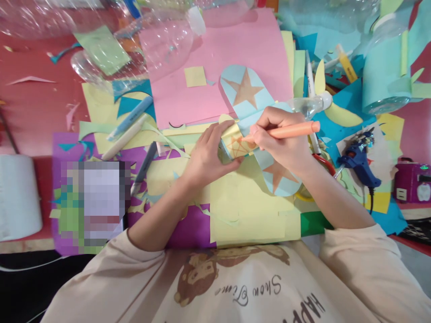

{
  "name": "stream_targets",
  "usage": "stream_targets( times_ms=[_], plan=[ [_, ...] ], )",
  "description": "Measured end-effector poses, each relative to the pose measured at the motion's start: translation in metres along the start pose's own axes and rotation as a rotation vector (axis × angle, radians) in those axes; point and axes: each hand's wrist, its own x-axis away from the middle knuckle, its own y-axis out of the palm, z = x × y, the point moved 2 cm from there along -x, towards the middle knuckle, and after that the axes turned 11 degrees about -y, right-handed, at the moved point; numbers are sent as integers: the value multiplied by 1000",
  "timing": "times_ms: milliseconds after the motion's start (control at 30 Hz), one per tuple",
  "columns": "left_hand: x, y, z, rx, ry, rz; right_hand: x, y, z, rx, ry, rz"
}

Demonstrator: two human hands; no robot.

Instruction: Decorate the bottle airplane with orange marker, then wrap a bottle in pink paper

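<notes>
My right hand [281, 139] grips an orange marker [298, 130], its tip down on a small yellow paper piece [232, 142]. An outlined star, partly coloured orange, shows on that piece. My left hand [210, 154] is wrapped around the near-left side of the same piece, thumb below and fingers above. Beneath and beyond the hands spreads a light blue paper shape [235, 69] with rounded ends. One brown-orange star [247, 87] sits on its far lobe and another [279, 175] on the near lobe, below my right wrist. My right hand hides the shape's middle.
Pink card [215, 40] and yellow sheets [252, 211] lie under the work. Clear plastic bottles [168, 40] lie at the back. On the right are a blue glue gun [362, 161] and a bluish bottle [387, 67]. Several markers [131, 116] and paper scraps lie left; a blurred phone-like object [101, 193] is nearer.
</notes>
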Motion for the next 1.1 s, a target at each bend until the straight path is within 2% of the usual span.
stream_targets(
  times_ms=[200, 667, 867, 1100],
  plan=[
    [0, 1, -1, 21, -7, 6, 1, 3, 2, -23, 11, 25],
    [-1, 1, -3, 38, 5, -4, 2, 10, -2, -55, -61, -37],
    [-2, 1, -2, 38, 13, -6, 3, 10, -2, -51, -19, -57],
    [-2, 1, -2, 26, 9, 6, 2, 9, -1, -78, -27, -11]
  ],
)
